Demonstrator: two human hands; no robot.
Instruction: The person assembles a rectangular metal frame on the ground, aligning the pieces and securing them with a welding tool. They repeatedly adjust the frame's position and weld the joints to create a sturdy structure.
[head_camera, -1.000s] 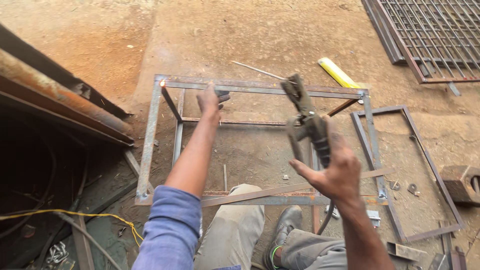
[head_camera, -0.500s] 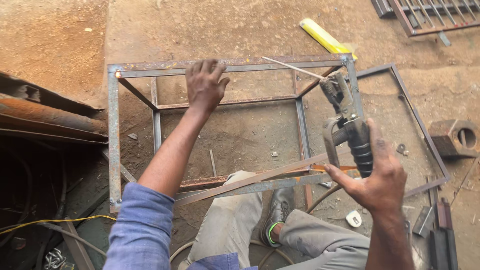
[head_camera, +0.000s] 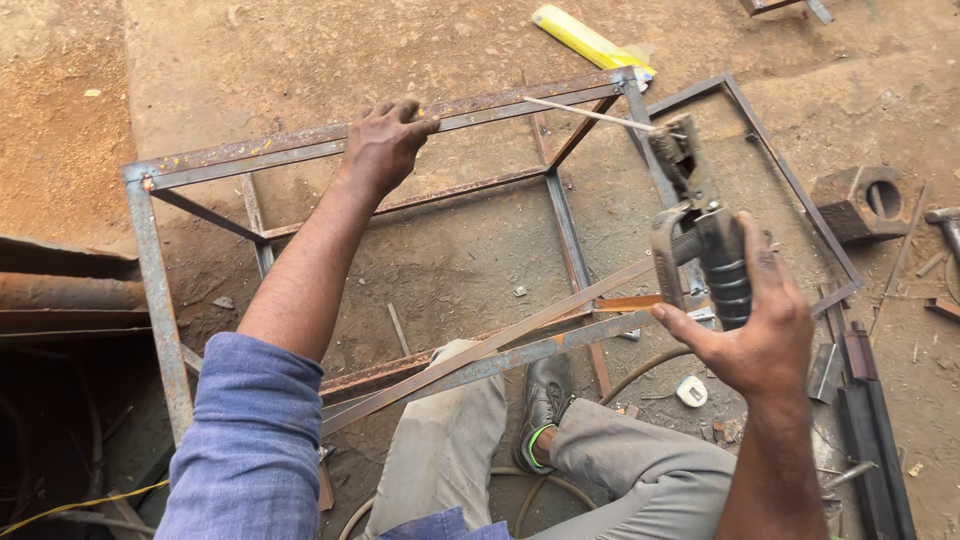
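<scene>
Two hands work a rusty steel frame (head_camera: 560, 215) lying on the dirt floor. The left hand (head_camera: 385, 145), at eleven o'clock, curls around its top bar, steadying it. The right hand (head_camera: 765, 325), at three o'clock, grips the electrode holder (head_camera: 700, 235), rod (head_camera: 585, 113) angled toward the far corner.

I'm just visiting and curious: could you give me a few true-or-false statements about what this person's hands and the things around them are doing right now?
1. The left hand grips the top bar of the metal frame. True.
2. The right hand holds a hammer. False: it holds a welding rod holder with a thin rod clamped in it.
3. The yellow object lies inside the frame. False: it lies on the ground beyond it.
4. A shoe shows below the frame's near bar. True.
</scene>
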